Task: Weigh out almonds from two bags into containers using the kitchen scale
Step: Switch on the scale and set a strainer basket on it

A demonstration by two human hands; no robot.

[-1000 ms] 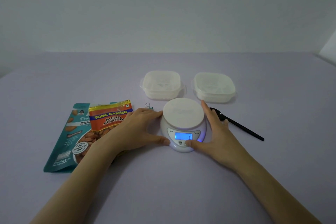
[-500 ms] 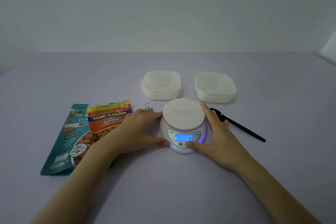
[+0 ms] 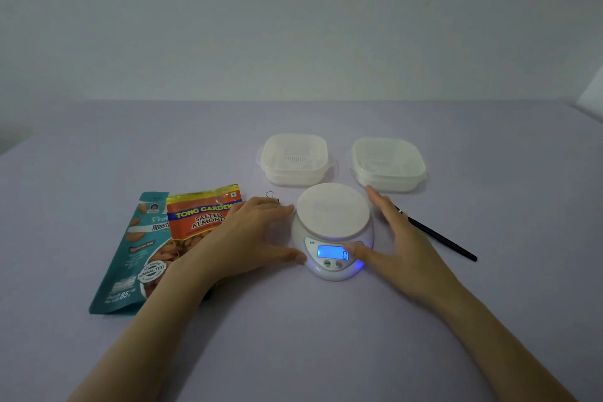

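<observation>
Our left hand (image 3: pixel 248 235) and right hand (image 3: pixel 398 238) flank the scale (image 3: pixel 332 209) at 9 and 3 o'clock, fingers relaxed, gripping nothing; it looks light, rigid, slick, so we'd hold its base.

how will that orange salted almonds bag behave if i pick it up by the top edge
The orange bag looks like thin glossy foil, so it will probably flop and sag, and may feel slippery. Almonds show at its lower end, so the weight would likely settle there.

Left grip (image 3: pixel 251 238) and right grip (image 3: pixel 401 248) extend forward, straight-fingered, palms facing each other.
</observation>
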